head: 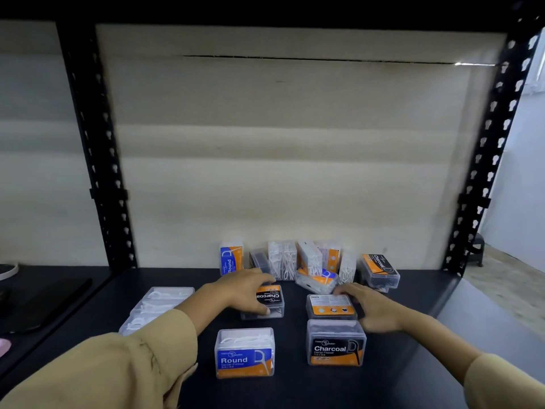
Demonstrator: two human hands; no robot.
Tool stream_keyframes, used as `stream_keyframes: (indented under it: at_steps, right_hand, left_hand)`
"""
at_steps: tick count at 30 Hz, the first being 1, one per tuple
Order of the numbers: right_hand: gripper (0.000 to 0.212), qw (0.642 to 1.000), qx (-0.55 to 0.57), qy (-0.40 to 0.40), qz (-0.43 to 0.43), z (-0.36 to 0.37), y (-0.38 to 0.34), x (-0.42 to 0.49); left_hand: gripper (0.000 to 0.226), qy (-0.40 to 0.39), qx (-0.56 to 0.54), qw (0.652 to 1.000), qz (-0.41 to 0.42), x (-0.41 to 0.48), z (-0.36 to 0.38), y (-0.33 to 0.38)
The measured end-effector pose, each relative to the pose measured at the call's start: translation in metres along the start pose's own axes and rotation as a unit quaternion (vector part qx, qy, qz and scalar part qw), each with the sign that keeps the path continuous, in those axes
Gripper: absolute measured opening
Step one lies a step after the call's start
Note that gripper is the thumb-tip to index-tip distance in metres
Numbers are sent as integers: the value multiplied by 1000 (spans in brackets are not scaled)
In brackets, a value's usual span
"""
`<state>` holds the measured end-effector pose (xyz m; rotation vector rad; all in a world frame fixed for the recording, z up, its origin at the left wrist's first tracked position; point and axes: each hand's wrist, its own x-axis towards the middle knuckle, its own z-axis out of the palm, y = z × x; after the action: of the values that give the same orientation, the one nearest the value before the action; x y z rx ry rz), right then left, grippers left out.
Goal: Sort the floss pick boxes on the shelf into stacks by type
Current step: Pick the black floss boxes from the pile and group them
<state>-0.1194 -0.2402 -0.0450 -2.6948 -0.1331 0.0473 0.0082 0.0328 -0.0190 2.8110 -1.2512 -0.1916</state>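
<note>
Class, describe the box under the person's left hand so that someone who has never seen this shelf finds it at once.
On the black shelf, in front of the heap at the back, four labelled boxes sit in two rows. The left hand grips the far-left one, a Charcoal box: its black label runs sideways, unlike the barcode box the right hand holds.

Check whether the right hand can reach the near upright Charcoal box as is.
Likely yes. The right hand sits just behind the Charcoal box, at its right corner, nothing between them. It grips the back-label box, so it must release that first.
</note>
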Motion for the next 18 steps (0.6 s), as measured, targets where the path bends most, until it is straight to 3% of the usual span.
stream_keyframes:
  at_steps: [5,10,14,18]
  right_hand:
    - [44,999,51,-6,12,1,-2,5]
    - [10,984,155,30,83,-2,-1,8]
    - [40,968,205,49,135,-5,-3,5]
    - [43,969,176,68,157,-4,-3,6]
  left_hand:
    - [65,-11,-17,1000,-8,9,1,11]
    - [71,38,-47,997,-38,11,-1,8]
    - [70,69,-131,987,-66,7,-4,6]
    - [59,80,-255,960,-82,2,-5,2]
